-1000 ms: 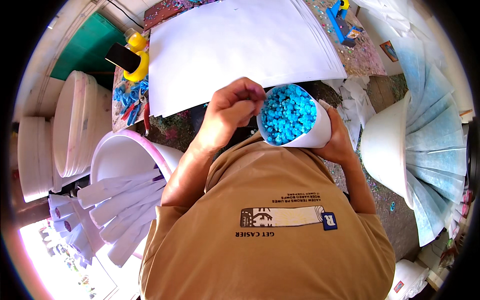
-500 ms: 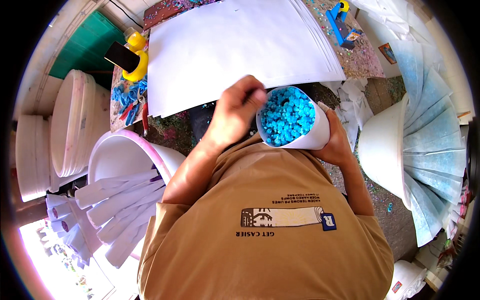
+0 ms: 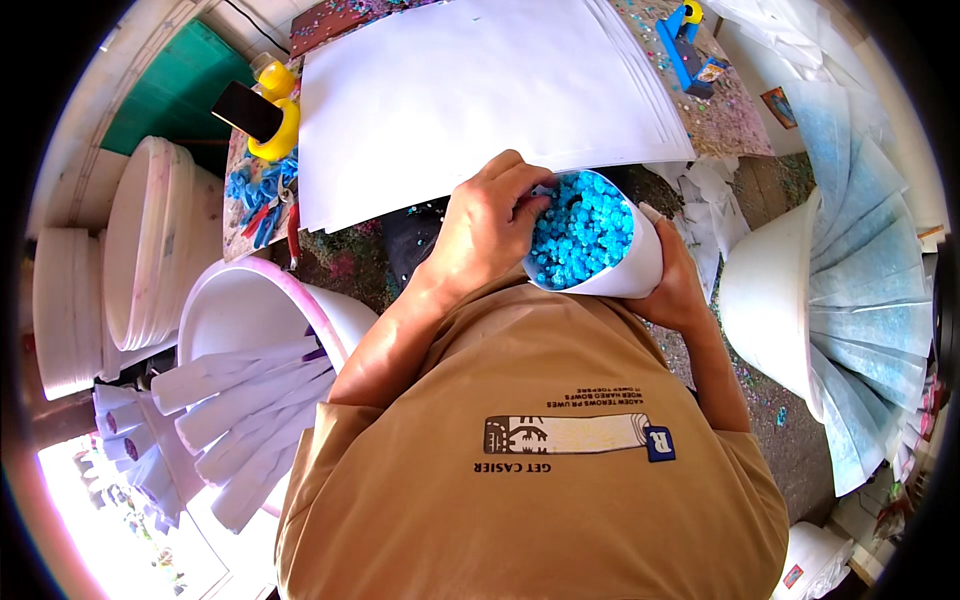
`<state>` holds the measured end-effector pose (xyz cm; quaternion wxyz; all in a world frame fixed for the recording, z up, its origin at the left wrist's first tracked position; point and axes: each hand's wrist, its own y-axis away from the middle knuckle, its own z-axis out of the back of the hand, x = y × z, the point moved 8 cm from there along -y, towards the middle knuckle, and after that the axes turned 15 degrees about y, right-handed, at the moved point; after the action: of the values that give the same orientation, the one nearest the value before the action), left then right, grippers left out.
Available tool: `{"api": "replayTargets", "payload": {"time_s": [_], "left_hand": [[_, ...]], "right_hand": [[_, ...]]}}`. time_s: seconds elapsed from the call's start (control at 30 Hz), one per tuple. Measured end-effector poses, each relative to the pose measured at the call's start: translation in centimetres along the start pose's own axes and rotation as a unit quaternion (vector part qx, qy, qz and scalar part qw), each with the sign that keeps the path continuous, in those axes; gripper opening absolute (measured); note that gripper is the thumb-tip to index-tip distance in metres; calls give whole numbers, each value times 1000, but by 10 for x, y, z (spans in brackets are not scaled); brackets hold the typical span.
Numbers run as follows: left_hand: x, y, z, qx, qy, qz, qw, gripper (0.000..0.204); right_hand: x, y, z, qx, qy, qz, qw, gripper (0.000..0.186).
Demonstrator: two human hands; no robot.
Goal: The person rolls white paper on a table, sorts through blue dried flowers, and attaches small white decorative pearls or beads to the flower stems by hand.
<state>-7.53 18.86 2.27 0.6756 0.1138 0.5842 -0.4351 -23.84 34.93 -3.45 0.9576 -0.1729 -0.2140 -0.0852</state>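
Fingers of the left hand (image 3: 487, 232) are curling together, their tips pressing into the blue granules (image 3: 580, 230) at the near rim of a white paper cone (image 3: 625, 262); whether they are pinching any granules cannot be told. The right hand (image 3: 680, 290) is wrapping around the cone's outer side from below, gripping it upright in front of the chest. Beyond the cone, a stack of large white paper sheets (image 3: 470, 100) is lying on a speckled table (image 3: 735, 110). To the left, a white bucket (image 3: 250, 315) is holding rolled white paper cones (image 3: 240, 410); to the right, a white tub (image 3: 770, 290) is carrying overlapping bluish sheets (image 3: 860, 300).
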Motion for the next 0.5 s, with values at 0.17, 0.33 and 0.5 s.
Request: {"api": "replayTargets", "payload": {"time_s": [0.17,0.33,0.5], "left_hand": [[2,-2,1,3,3,-45,999,16],[52,3,9,-54,274,125,952,10],[47,9,10,-15,366,222,904,14]], "right_hand": [[2,-1,1,3,7,4,1000,100],[1,-1,1,-10,9,14,1000,99],[3,-4,2,-2,0,0,1000,98]]}}
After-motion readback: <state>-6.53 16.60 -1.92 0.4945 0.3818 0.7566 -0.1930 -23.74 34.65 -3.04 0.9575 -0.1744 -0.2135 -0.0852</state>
